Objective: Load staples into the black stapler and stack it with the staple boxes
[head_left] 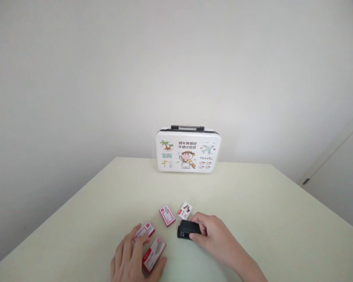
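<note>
A black stapler is pinched between the thumb and fingers of my right hand, close to the table top. My left hand has its thumb and index finger around a red and white staple box. Its other fingers reach to a pink and white staple box just behind; whether they press on it I cannot tell. Another pink and white box lies farther back, between my hands. Next to it, behind the stapler, is a small white box with a dark picture and a red mark.
A white case with cartoon prints and a black handle stands upright at the back of the pale table, near the wall. The table's far corners are cut at an angle. At the right is a wall panel with a small dark handle.
</note>
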{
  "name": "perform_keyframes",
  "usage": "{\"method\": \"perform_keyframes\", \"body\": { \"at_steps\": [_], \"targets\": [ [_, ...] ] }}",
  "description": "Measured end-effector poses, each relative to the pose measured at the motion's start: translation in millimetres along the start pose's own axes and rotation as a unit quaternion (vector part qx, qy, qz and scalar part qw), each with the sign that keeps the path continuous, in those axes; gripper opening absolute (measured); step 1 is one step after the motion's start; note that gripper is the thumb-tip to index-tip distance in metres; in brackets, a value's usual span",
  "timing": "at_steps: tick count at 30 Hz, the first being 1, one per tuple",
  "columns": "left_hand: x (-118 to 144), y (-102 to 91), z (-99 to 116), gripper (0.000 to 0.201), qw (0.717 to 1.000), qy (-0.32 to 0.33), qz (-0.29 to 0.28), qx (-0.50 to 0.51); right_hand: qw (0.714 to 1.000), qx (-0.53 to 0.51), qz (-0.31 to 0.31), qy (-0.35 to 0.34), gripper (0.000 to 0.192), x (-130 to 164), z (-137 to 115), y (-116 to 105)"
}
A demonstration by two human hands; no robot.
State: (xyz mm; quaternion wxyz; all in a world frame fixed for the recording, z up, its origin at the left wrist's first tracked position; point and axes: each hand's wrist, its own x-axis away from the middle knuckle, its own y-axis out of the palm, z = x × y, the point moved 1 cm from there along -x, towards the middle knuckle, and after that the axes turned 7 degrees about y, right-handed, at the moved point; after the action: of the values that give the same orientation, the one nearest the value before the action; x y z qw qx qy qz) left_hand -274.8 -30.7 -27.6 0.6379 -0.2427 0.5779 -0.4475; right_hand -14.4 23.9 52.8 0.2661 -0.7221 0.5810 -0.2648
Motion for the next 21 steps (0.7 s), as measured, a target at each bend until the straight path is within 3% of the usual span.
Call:
{"method": "perform_keyframes", "body": {
  "at_steps": [5,10,15,21],
  "targets": [
    [-23,-0.2,-15,0.050,0.992,-0.016,-0.095,0.079,0.999,0.014,0.018,0.040,0.006,4,5,-2],
    [-30,9.5,15,0.066,0.989,-0.030,-0.133,0.059,0.987,0.066,0.097,0.111,0.009,12,30,-7],
    [-29,26.6,56,0.075,0.994,-0.054,-0.095,0.026,0.974,0.099,0.150,0.139,0.013,-5,44,-5],
    [-32,38.8,85,0.081,0.994,-0.101,-0.039,0.003,0.974,0.101,0.171,0.107,0.011,-39,26,4]
  ]
}}
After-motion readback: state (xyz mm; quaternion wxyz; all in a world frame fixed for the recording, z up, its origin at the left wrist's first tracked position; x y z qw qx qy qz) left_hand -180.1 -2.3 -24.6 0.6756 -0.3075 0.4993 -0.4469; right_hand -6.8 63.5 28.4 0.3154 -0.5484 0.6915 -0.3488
